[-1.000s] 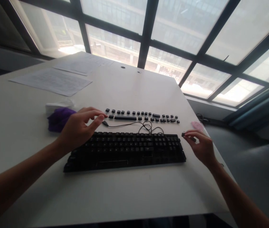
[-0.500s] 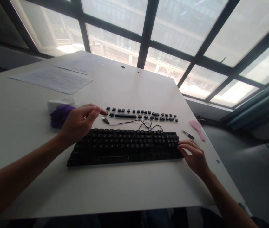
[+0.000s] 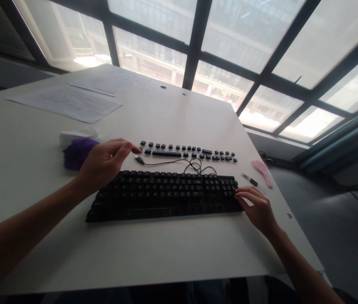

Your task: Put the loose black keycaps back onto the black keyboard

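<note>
A black keyboard [image 3: 163, 194] lies on the white table, with its bottom key rows bare of keycaps. Beyond it, loose black keycaps [image 3: 183, 147] and a long space bar keycap [image 3: 166, 153] stand in two rows. My left hand [image 3: 106, 158] reaches over the keyboard's left end. Its index finger is stretched out, the tip at a small keycap at the rows' left end; the thumb is apart from it. At the keyboard's right edge, my right hand [image 3: 255, 204] has its fingertips on the number pad side and its thumb at the edge, closed on it.
A USB cable [image 3: 163, 163] coils between keyboard and keycaps. To the right lie a keycap puller [image 3: 253, 181] and a pink brush [image 3: 263, 172]. On the left are a purple cloth [image 3: 77, 154], a white packet [image 3: 68, 137] and paper sheets [image 3: 68, 103]. Windows rise behind the table.
Almost nothing differs. The view has shifted slightly, and both hands keep the same places at the left keycap and the keyboard's right edge.
</note>
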`<state>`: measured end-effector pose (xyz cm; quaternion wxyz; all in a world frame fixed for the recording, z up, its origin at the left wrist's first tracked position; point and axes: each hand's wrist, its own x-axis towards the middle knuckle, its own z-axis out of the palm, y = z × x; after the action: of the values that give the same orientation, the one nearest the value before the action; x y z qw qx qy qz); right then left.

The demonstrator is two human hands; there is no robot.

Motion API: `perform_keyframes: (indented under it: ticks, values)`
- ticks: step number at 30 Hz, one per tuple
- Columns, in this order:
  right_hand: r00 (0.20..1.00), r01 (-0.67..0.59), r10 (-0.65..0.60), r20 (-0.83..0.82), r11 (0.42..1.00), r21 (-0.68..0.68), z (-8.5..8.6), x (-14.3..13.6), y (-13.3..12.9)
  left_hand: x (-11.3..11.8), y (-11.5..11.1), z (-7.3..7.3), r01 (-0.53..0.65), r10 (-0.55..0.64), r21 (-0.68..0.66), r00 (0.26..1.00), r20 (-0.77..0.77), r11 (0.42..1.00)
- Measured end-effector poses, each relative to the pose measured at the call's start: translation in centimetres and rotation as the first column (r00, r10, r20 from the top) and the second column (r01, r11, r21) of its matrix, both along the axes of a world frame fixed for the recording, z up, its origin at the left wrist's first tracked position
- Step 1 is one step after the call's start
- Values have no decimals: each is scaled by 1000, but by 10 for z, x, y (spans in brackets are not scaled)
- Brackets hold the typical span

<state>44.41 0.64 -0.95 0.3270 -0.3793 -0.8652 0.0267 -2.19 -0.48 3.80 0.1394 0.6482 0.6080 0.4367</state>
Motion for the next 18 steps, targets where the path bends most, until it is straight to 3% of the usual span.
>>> perform_keyframes:
  ticks: [18]
  values:
    - [992,-87,92,85,995,-56,12,3,9,2,-3,5,-71,71,-27,997,9,997]
